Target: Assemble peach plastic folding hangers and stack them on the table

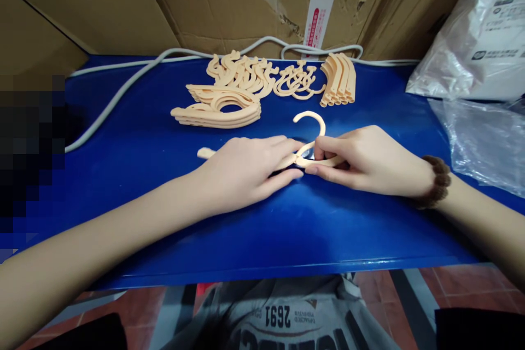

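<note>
A cream plastic hanger [322, 122] lies on the blue table, its hook pointing away from me. My left hand [254, 169] is closed over the hanger's left arm, and the tip of that arm sticks out past the wrist side. Thumb and fingers of my right hand [365, 158] pinch the right arm close to the centre joint. Both hands meet near that joint, just below the hook. Parts of the hanger are hidden under my fingers.
Behind my hands are stacked folded hangers [221, 115], curved hanger pieces [246, 74], loose hooks [297, 82] and hanger arms [339, 79]. A white cable [123, 90] runs along the back before cardboard boxes [229, 5]. Plastic packaging [471, 49] sits at the right.
</note>
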A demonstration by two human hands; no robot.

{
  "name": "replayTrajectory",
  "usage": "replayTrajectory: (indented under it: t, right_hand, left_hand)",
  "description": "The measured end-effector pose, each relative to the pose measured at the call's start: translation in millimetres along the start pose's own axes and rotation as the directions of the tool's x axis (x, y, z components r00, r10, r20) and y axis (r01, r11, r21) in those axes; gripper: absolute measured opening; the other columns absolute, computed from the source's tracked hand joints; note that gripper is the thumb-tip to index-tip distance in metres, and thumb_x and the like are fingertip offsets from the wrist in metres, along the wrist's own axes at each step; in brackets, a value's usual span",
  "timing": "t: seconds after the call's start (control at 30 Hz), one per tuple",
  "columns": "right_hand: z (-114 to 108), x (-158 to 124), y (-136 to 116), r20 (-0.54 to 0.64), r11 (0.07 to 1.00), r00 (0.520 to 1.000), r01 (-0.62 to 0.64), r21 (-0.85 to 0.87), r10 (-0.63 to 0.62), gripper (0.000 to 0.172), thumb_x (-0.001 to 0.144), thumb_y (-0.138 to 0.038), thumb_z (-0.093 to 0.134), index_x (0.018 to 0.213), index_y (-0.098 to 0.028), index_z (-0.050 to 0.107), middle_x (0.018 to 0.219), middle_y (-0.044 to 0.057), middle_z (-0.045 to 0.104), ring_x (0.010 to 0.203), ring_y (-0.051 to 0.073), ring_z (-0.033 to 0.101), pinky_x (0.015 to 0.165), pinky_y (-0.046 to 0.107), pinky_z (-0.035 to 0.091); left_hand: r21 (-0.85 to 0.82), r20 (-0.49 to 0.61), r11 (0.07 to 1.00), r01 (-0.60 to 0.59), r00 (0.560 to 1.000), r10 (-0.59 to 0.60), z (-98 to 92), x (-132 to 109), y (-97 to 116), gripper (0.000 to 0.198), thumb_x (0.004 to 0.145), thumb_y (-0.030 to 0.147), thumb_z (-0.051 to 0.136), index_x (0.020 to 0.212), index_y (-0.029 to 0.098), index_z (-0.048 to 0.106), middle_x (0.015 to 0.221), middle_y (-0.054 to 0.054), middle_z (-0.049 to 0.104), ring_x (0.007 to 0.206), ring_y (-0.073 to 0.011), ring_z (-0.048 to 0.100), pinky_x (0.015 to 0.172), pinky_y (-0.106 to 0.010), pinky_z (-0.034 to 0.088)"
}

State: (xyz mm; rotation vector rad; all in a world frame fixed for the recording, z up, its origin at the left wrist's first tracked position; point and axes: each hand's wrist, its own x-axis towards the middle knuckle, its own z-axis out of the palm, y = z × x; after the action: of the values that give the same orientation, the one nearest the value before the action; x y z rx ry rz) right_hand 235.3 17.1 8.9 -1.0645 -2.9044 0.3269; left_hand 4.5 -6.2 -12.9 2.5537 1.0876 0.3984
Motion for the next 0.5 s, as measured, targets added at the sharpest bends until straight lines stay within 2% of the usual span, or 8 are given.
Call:
replayTrajectory:
  t: [0.07,0.13,0.33,0.5]
  right_hand:
    - [0.1,0.1,1.4,-0.002,1.000,1.000,0.016,-0.003,-0.016,0.046,0.097,-0.057,0.043,0.079,-0.018,0.058,0.061,0.001,0.057,0.052,0.012,0.047,0.054,0.027,0.021]
    - [0.8,-0.2,1.6,-0.008,0.999,0.999,0.034,-0.010,-0.034,0.048,0.098,-0.058,0.041,0.076,-0.018,0.057,0.061,0.001,0.057,0.052,0.011,0.047,0.054,0.027,0.021]
    - [3.4,-1.2,0.8,-0.039,0.997,0.998,0.053,-0.061,-0.055,0.053,0.099,-0.061,0.038,0.079,-0.016,0.060,0.063,0.002,0.057,0.054,0.012,0.048,0.056,0.028,0.023]
    - [2.8,0.6,4.6,-0.119,0.989,0.988,0.080,-0.127,-0.095,0.059,0.099,-0.063,0.034,0.077,-0.015,0.061,0.074,0.006,0.061,0.065,0.016,0.050,0.063,0.029,0.033]
  left_hand:
    - [0.142,0.060,0.990,-0.018,0.998,0.010,1.3,-0.3,1.0,0.031,0.101,0.037,0.048,0.123,0.018,0.058,0.114,-0.006,0.069,0.094,-0.0236,0.069,0.066,-0.029,0.045]
    - [0.182,0.091,0.983,-0.007,0.996,-0.010,2.0,0.6,1.3,0.028,0.102,0.036,0.044,0.118,0.018,0.058,0.107,-0.005,0.071,0.088,-0.0227,0.070,0.063,-0.029,0.043]
    - [0.197,0.047,0.980,-0.036,0.999,0.027,1.9,2.2,1.0,0.022,0.102,0.036,0.043,0.100,0.018,0.055,0.087,-0.001,0.070,0.072,-0.0198,0.068,0.053,-0.027,0.034]
    - [0.249,0.020,0.966,-0.076,0.997,0.073,4.0,0.1,0.7,0.027,0.103,0.039,0.044,0.095,0.017,0.055,0.081,-0.002,0.069,0.064,-0.0173,0.065,0.051,-0.027,0.029]
